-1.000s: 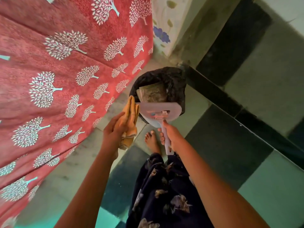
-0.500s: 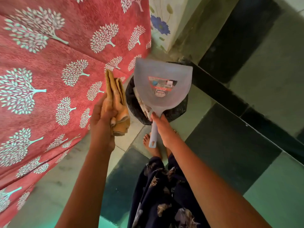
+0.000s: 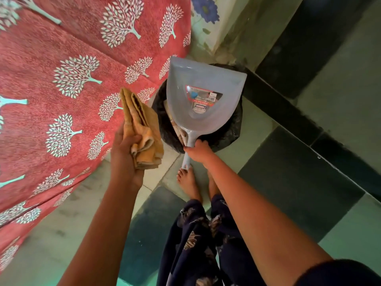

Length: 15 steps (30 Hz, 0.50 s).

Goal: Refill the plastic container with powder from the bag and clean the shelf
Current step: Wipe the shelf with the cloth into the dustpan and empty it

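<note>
Two hands are busy, so start with the nearer one: your left hand (image 3: 125,153) has its fingers (image 3: 132,139) curled shut around the lower end of a folded yellow cloth (image 3: 142,131), which stands up past your fingertips. It looks soft and light, so a bunched grip like this should hold it. Beyond and to the right, your right hand (image 3: 199,150) is wrapped closed on the handle of the pale plastic dustpan (image 3: 204,96); it looks stiff and light, and the handle is the place to take it. Its scoop reaches away from your fingers, over the black-lined bin (image 3: 231,133) on the floor (image 3: 257,129). Neither the container, the powder bag nor the shelf is in view.
</note>
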Tool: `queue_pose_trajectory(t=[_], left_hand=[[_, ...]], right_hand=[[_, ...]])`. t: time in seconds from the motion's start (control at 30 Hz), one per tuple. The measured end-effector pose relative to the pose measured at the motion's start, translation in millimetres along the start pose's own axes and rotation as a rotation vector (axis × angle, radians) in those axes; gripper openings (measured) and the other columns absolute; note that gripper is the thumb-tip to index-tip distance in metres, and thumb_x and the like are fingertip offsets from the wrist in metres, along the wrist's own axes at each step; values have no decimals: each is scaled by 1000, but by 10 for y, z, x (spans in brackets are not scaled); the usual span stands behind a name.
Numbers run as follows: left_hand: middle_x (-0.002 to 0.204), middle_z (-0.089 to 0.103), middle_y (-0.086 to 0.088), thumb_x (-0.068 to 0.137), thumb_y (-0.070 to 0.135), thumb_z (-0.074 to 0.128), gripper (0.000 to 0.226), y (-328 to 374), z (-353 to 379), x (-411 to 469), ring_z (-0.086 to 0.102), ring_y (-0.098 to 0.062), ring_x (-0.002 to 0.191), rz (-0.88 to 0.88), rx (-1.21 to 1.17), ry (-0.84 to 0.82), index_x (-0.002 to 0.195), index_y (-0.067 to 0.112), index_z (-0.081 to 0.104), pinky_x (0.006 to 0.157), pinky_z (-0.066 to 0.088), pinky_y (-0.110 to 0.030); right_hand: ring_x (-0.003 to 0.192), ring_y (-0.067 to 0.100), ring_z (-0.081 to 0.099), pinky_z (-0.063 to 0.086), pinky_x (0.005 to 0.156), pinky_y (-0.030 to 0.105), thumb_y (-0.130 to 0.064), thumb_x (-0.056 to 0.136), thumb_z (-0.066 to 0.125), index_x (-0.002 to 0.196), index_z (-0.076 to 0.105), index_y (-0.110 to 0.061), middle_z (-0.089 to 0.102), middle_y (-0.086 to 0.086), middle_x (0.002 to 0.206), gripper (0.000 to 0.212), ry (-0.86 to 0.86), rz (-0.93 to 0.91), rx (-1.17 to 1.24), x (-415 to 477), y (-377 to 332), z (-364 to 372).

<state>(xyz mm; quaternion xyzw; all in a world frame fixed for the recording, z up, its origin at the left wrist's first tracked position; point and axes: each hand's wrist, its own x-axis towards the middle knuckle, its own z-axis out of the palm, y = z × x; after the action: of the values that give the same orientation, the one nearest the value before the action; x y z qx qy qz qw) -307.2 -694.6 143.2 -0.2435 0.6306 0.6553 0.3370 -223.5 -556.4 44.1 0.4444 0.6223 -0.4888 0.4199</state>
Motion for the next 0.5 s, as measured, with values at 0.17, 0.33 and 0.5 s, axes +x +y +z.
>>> queue_pose_trajectory(t=[0.17,0.33,0.5], left_hand=[[101,65,-2,77,18,48,45,228,37,-294,66,-20,85,-63,1,-35,121,16,53,71,57,-36],[75,76,1,97,32,31,36,847,298,-914,72,-15,68,-171,-75,-106,97,18,65,54,59,-31],[98,74,-6,95,35,32,47,1678,724,-1911,71,-21,88,-145,-150,-349,91,17,75,81,58,-42]], right_hand=[[127,33,45,40,101,40,-28,93,49,137,36,-5,43,18,140,52,153,-158,99,-561,-81,-219],[123,17,49,42,95,28,-20,95,49,136,40,-15,50,6,138,42,319,-429,513,-1834,-335,-811],[119,11,49,40,92,16,-17,94,51,133,44,-13,52,7,136,40,506,-631,623,-3413,-473,-1405]])
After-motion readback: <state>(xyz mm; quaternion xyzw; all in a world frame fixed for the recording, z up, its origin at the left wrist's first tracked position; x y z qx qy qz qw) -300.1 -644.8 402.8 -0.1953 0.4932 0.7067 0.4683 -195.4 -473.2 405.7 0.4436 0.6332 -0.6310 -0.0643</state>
